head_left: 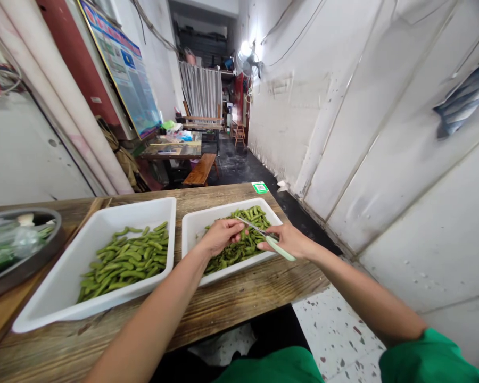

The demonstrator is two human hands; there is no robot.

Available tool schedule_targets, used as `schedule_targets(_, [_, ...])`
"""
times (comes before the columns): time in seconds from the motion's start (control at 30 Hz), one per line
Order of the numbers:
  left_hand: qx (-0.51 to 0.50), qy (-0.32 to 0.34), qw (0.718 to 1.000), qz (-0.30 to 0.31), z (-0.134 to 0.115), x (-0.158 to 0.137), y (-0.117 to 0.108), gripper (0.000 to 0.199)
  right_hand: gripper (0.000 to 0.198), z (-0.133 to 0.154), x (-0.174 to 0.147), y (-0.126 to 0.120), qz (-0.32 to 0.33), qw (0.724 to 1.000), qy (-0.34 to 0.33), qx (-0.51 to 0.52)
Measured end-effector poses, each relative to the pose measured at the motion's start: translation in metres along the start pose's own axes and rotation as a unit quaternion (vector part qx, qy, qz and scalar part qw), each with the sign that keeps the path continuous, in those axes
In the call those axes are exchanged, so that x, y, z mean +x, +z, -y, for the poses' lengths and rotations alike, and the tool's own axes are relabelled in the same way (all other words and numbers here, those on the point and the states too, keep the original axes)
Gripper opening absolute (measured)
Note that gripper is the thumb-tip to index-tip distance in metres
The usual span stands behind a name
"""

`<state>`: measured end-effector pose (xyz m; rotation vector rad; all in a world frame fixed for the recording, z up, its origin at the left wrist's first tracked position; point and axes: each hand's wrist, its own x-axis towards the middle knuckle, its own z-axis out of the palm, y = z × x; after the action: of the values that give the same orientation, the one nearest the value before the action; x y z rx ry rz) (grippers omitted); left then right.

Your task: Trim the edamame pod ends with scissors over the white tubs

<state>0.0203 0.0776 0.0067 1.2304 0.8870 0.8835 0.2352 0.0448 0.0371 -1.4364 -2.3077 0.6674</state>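
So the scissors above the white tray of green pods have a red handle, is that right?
Only the colour is wrong: the head view shows a pale green handle on the scissors above the white tray of green pods.

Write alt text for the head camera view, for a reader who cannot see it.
A person's right hand holds pale-green-handled metal scissors close to the left hand, over a white rectangular plastic tray of green bean pods. A second white rectangular tray holding more green pods stands to the left on a brown wooden table.
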Motion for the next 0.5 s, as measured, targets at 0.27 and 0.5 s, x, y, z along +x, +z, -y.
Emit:
schedule_targets(0.27, [-0.02,-0.08,0.996,0.037,0.0035,0.0021,-0.003,0.019,0.042,-0.0011,0.0005,0.0085,0.05,0.999,0.011,0.003])
schedule_targets(0.5, [-0.1,-0.167,0.98,0.036,0.0013,0.0032,-0.0072,0.014,0.043,-0.0041,-0.002,0.0005,0.087,0.994,0.048,0.055])
